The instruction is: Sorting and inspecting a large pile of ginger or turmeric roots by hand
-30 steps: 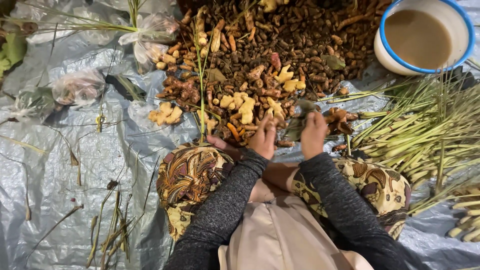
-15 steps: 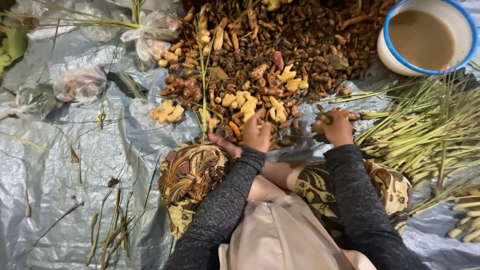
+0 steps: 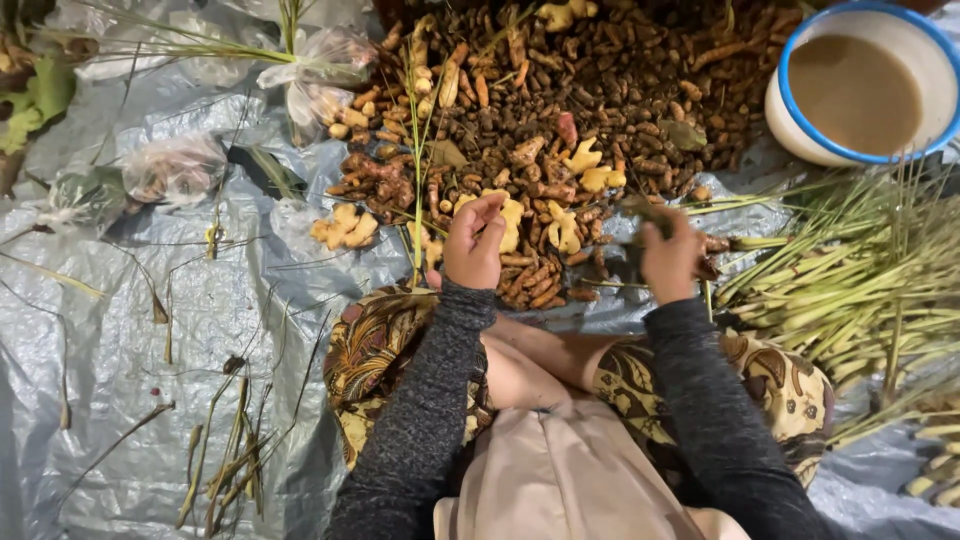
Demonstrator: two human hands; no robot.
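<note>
I sit on a grey tarp (image 3: 120, 330) facing a big pile of brown and orange roots (image 3: 600, 90) with pale yellow ginger pieces (image 3: 560, 230) along its near edge. My left hand (image 3: 473, 248) rests at the pile's near edge, fingers curled around a pale yellow root piece. My right hand (image 3: 668, 258) is lifted just right of it, closed on a dark leaf-like scrap (image 3: 640, 212). The hands are about a hand's width apart, above my patterned skirt (image 3: 380, 350).
A white bowl with a blue rim (image 3: 800, 140) holding brown liquid stands at the far right. Green lemongrass stalks (image 3: 850, 280) lie fanned on the right. Clear plastic bags (image 3: 175, 170) and a loose ginger clump (image 3: 345, 228) are at the left; dry stalks (image 3: 225, 450) lie near left.
My right hand swung right along the pile's edge and lifted slightly. My left hand dropped onto the pile, then curled its fingers around a pale piece.
</note>
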